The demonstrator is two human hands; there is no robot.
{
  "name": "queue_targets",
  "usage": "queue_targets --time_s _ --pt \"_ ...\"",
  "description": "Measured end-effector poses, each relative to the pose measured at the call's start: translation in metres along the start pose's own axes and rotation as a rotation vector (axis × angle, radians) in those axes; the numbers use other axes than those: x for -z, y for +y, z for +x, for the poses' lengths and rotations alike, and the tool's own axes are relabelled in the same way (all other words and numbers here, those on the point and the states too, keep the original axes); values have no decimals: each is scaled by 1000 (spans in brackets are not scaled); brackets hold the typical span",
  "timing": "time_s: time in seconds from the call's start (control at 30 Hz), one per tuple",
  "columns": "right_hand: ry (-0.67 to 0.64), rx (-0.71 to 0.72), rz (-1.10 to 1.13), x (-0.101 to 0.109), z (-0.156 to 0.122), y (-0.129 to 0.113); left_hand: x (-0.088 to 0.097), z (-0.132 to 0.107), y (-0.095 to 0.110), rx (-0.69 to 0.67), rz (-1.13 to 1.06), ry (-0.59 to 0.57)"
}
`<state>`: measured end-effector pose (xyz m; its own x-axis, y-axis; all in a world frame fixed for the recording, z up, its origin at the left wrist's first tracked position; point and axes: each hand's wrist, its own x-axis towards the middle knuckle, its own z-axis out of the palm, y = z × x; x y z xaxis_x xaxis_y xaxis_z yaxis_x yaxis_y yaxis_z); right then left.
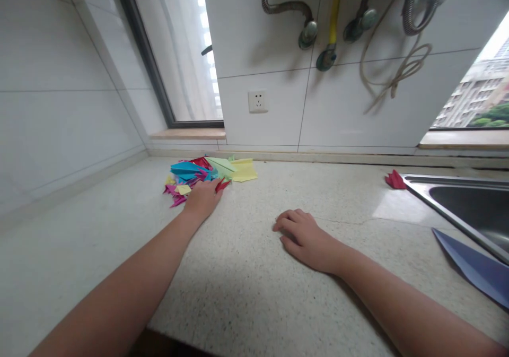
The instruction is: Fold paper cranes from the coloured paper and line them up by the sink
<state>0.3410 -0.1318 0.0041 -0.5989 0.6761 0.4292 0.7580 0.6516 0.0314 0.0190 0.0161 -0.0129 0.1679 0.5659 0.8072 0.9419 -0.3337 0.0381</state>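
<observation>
My left hand is at the near edge of a heap of folded coloured paper on the countertop. A small red folded paper pokes out between its thumb and fingers, which look closed on it; the fingertips are partly hidden. In the heap lie a blue folded paper, a pale green folded paper, a yellow folded paper and several magenta pieces. Resting on the bare counter, my right hand is open and loosely curved, with thumb and fingers apart and nothing in it.
A red folded paper sits by the corner of the steel sink at right. Nearer me lies a blue-grey paper shape. Behind the counter rises a tiled wall with a socket, pipe valves and a looped cord.
</observation>
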Motion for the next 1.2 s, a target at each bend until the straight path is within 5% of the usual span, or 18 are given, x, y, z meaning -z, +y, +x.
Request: queue_targets --time_s 0.2,0.33,0.57,0.7,0.9,1.2 --pt "1 6 -5 1 -2 1 -1 0 4 35 -159 18" --pt "5 3 0 2 -3 0 6 -1 19 190 -504 45" --pt "119 -49 99 2 -1 -2 14 -17 87 319 -1395 -140" --pt "246 -198 356 1 2 -6 32 -40 127 443 -1719 -273" --pt "311 -254 685 -1 5 -14 53 -53 149 388 -1807 -296" --pt "350 -218 738 -4 5 -17 45 -57 149 304 -1829 -469"
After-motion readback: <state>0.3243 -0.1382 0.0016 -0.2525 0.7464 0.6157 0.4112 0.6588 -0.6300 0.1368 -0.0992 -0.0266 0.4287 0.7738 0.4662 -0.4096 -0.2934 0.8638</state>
